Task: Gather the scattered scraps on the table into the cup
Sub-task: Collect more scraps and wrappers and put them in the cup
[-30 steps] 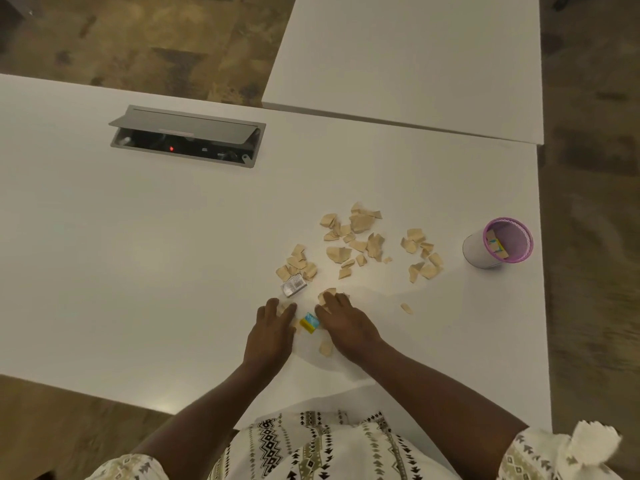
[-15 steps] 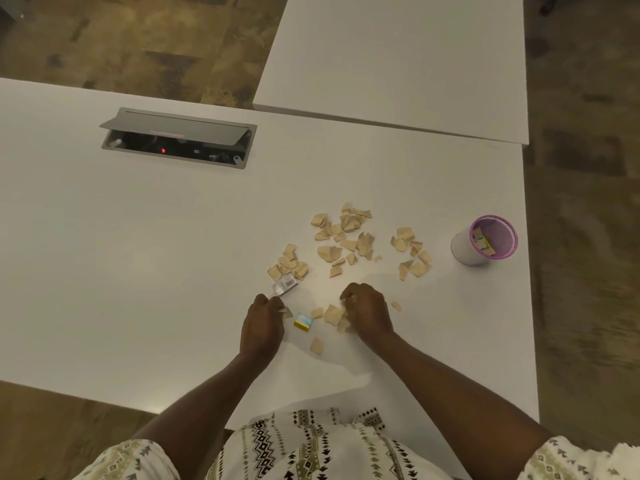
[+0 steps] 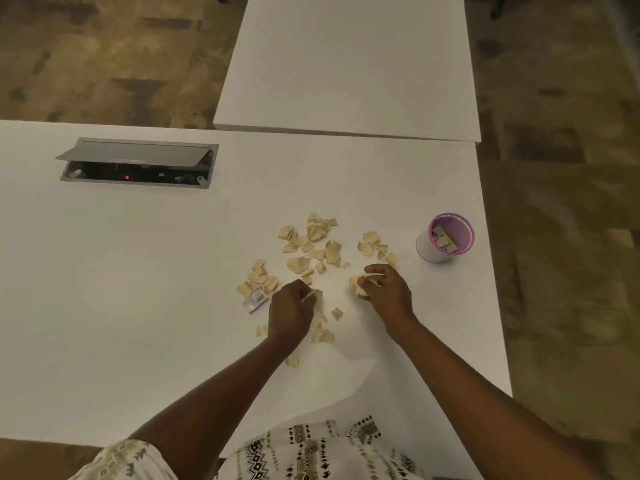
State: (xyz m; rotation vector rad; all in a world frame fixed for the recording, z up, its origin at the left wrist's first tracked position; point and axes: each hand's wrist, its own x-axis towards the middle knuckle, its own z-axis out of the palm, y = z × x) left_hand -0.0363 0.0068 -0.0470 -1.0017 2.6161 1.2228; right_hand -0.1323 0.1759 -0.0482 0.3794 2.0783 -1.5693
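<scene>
Both hands curl on scraps (image 3: 313,244) — left hand (image 3: 290,308) (grip half-hidden), right hand (image 3: 384,289).

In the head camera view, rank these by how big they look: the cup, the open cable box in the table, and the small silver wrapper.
1. cable box
2. cup
3. silver wrapper

The box lies farthest from the camera yet looks far largest, so the order is safe.

A grey cable hatch (image 3: 138,166) sits flush in the white worktop (image 3: 104,289), its lid propped open, a red light glowing inside. A second white table (image 3: 349,64) butts against the far edge, over mottled brown flooring (image 3: 104,57).
</scene>
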